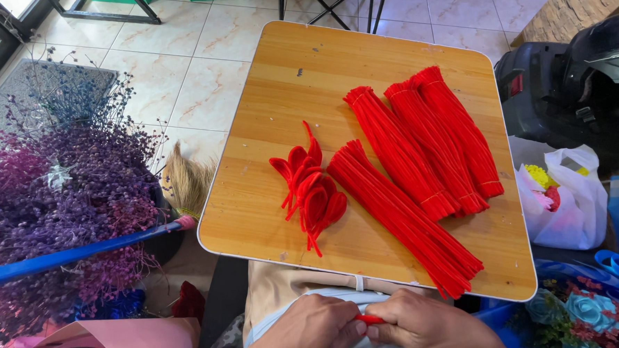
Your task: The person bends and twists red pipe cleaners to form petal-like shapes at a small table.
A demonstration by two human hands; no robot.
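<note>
1. While both hands meet below the near edge of a small wooden table [284, 71], the left hand [309, 330] and right hand [431, 327] pinch the 2 ends of a short red pipe cleaner [369, 319] between fingertips, each hand closed around its end.
2. The held piece sits off the table, just above the person's lap, midway along the near edge.
3. On the tabletop, a small heap of red looped petal shapes [310, 188] lies left of centre, nearer the near edge than the far one.
4. Touching that heap's right side, 1 long bundle of red pipe cleaners [402, 219] runs diagonally toward the near right corner.
5. 3 more red bundles [426, 141] lie side by side against the right edge, fanned toward the far right corner.
6. Beside the table's left edge stand purple dried flowers [53, 199], crossed by a blue broom handle [83, 252].
7. A white plastic bag [568, 197] rests off the right edge.
</note>
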